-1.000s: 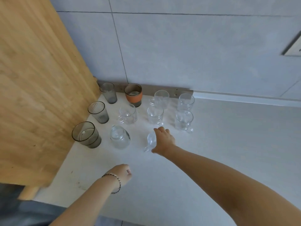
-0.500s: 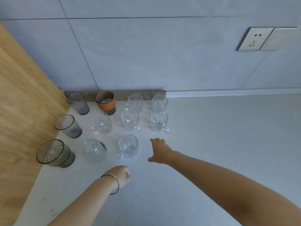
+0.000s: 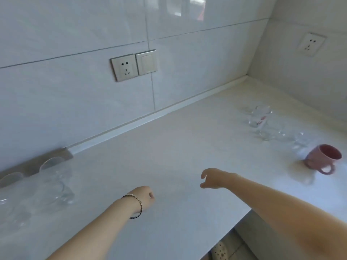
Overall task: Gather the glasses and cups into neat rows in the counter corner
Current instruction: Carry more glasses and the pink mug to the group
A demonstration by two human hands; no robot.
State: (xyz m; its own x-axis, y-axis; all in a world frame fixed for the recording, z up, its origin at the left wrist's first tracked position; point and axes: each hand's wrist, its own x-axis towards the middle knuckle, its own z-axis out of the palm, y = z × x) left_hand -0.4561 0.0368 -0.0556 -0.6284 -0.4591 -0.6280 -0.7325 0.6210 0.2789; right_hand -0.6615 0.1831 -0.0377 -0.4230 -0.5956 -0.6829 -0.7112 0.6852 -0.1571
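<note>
My left hand (image 3: 145,196), curled in a loose fist w/ nothing in it, hovers over the counter (image 3: 169,147); my right hand (image 3: 213,178), fingers slack and empty, reaches toward a pink mug (image 3: 323,159) & blurred clear glasses (image 3: 266,126) at far right. More clear glasses (image 3: 54,182) sit at left.

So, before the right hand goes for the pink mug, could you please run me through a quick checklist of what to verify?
1. Right hand free: ok, open and holding nothing.
2. Left hand free: ok, loosely curled, nothing seen in it.
3. Pink mug reachable: ok, it stands alone near the counter's right side with its handle toward the front edge.
4. Mug empty: cannot tell, the inside is only partly seen.
5. Path to the mug: ok, bare counter lies between; the clear glasses sit further back.
6. Room in the rows at left: cannot tell, blurred and cut off.
</note>
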